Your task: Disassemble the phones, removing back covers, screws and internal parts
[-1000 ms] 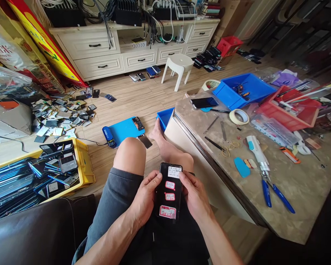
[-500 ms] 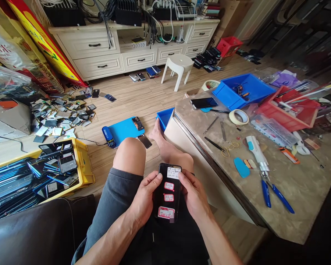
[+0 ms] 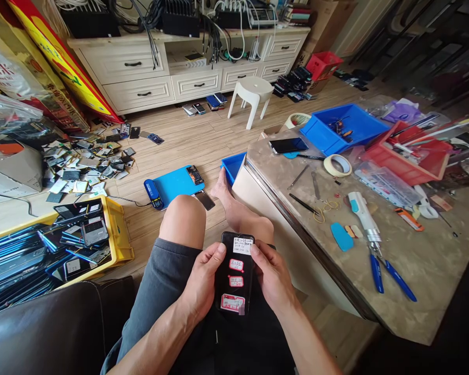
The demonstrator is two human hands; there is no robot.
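- At 9 o'clock from the person's lap, a yellow crate (image 3: 119,234) on the floor is packed with dark phone screens and panels; past it, at 10 o'clock, loose phone parts (image 3: 86,161) lie scattered over the boards.
- At 12 o'clock, beyond the bare knee, a blue mat (image 3: 174,183) lies on the floor with a small phone on it.
- The left hand (image 3: 201,281) is wrapped around the left edge of a black phone (image 3: 234,273), thumb on its face near the top.
- The phone sits over the lap, its long axis pointing to 12 o'clock, carrying one white label at the top and three red-bordered stickers below it.
- The right hand (image 3: 271,276) closes on the right edge, thumb touching the white label.
- As a judgement: the labels are all in place and the phone seems unopened, so handling looks early.
- At 2 o'clock, the table (image 3: 433,271) holds blue-handled pliers (image 3: 386,271), a tape roll (image 3: 338,165) and a blue bin (image 3: 344,127).
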